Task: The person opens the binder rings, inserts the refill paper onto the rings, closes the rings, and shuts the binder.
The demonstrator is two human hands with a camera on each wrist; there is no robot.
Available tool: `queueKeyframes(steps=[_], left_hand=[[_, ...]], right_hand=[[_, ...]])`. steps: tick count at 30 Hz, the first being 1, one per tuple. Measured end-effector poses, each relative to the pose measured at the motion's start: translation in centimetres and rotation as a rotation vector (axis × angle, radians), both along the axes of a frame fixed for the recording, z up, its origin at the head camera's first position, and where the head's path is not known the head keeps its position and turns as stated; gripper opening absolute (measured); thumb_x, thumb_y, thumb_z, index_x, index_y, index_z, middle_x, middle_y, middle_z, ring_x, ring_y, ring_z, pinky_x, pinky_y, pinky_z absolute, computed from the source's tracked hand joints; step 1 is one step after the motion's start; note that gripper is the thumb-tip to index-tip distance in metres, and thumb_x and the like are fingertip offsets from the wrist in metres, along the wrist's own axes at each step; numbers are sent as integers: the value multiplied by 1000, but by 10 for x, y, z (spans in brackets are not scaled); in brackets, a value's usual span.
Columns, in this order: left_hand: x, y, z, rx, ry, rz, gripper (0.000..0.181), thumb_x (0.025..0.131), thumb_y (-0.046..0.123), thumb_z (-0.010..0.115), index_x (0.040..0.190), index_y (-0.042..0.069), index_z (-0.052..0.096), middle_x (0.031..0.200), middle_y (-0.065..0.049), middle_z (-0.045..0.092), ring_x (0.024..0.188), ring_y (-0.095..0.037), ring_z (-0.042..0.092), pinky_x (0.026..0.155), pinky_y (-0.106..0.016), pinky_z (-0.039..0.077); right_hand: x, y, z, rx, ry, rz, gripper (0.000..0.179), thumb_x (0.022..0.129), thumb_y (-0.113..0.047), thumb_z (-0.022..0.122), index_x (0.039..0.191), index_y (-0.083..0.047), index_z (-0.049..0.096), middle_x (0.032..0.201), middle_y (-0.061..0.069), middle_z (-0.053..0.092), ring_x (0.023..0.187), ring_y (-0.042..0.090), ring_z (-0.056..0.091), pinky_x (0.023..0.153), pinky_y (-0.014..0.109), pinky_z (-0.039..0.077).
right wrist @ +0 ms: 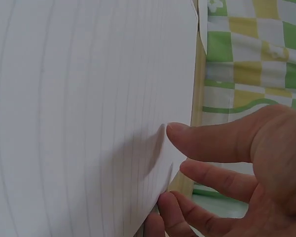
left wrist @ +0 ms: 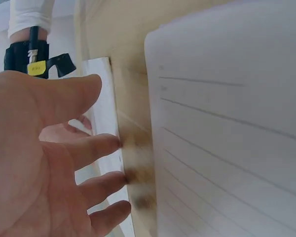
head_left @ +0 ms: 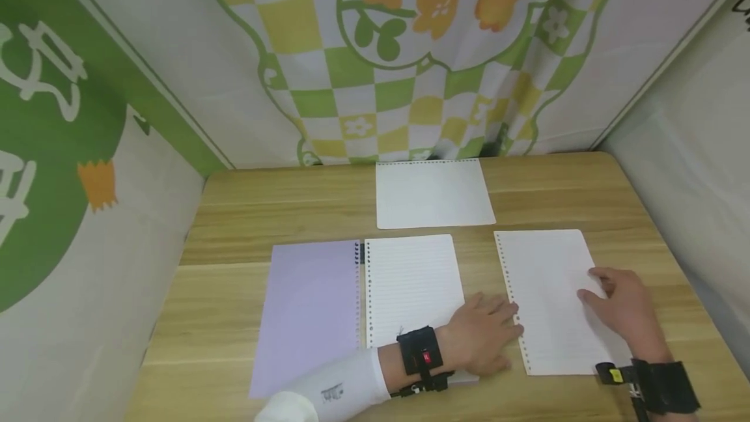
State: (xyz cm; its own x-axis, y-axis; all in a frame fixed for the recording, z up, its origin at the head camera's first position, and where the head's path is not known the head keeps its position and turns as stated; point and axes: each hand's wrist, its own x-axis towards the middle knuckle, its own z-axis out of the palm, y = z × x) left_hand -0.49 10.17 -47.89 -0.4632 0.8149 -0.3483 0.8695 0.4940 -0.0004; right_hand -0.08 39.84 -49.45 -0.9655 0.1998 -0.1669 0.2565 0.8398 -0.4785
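Note:
Lined loose-leaf paper (head_left: 547,318), with punched holes along its left side, lies on the right part of the table. My left hand (head_left: 483,334) reaches across from the left, its fingers spread and fairly straight, fingertips at the punched edge. At the opposite edge, my right hand (head_left: 627,305) pinches the paper's side. In the right wrist view its thumb (right wrist: 182,136) presses on the lined face, and the other fingers curl at the edge, partly hidden. Beneath my left forearm is a second lined page (head_left: 410,279), ring-bound beside a purple notebook cover (head_left: 310,305).
A blank white punched sheet (head_left: 433,194) lies crosswise at the back of the wooden table (head_left: 263,213). Behind it hangs a checkered curtain (head_left: 404,83). Pale fabric walls stand at the left and right. Both wrists wear black camera straps (head_left: 422,353).

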Motion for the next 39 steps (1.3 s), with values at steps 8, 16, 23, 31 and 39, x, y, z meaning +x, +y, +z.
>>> queueKeyframes(steps=[8,16,23,31,39], left_hand=[[4,-38,-4,56,-8,41,60,107,62,49,162,41,43,176,10,29,163,-18,26,129,-43,31],[10,-56,3,70,6,56,58,107,61,50,161,41,46,174,9,32,161,-20,29,128,-41,33],[12,-67,1,92,14,60,57,107,59,51,161,41,47,174,8,33,161,-23,31,126,-43,36],[11,-71,-5,123,-10,54,60,107,61,49,163,39,43,176,5,29,161,-27,29,126,-44,36],[9,-72,-7,138,-76,79,63,109,59,46,166,34,40,178,0,26,163,-28,25,128,-46,33]], right_hand=[[-2,-22,-1,-55,-8,52,56,95,-14,77,139,14,56,128,42,53,109,56,60,83,62,55],[-4,-26,1,-127,-21,13,56,99,-20,76,142,10,56,131,38,60,112,53,64,73,38,57],[-10,-15,3,-168,-116,-11,64,101,-42,74,140,7,60,123,31,72,103,40,70,71,30,51],[-13,-5,6,-248,-218,-22,74,98,-50,76,141,8,59,117,22,78,88,12,70,69,28,56],[-14,-1,11,-177,-213,9,67,100,-48,74,131,11,66,118,28,76,98,32,73,70,30,53]])
